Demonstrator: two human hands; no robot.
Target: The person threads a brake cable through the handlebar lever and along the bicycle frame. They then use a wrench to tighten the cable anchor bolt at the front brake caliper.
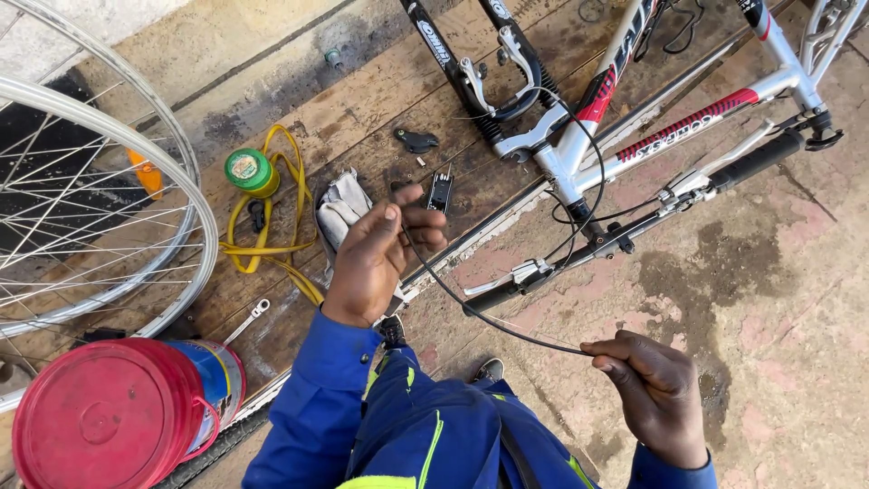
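You hold a black cable (471,312) taut, the fingers of your left hand (376,258) and right hand (647,394) pinching its ends; threading it needs steady alignment.

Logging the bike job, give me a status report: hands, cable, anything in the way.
Left hand and right hand pinch black cable ends. Cable slack between them. Nothing blocking.

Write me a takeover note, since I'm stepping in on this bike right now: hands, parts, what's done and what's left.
Left hand: raised, pinching one end of the black cable housing.
Right hand: pinching the other end.
Bike frame lies upside down on its handlebar, front wheel off; loose wheels lie left.
Spanner, green tin, rag on the boards.
Done: housing free at both ends.
Left: housing not fitted to the bike.
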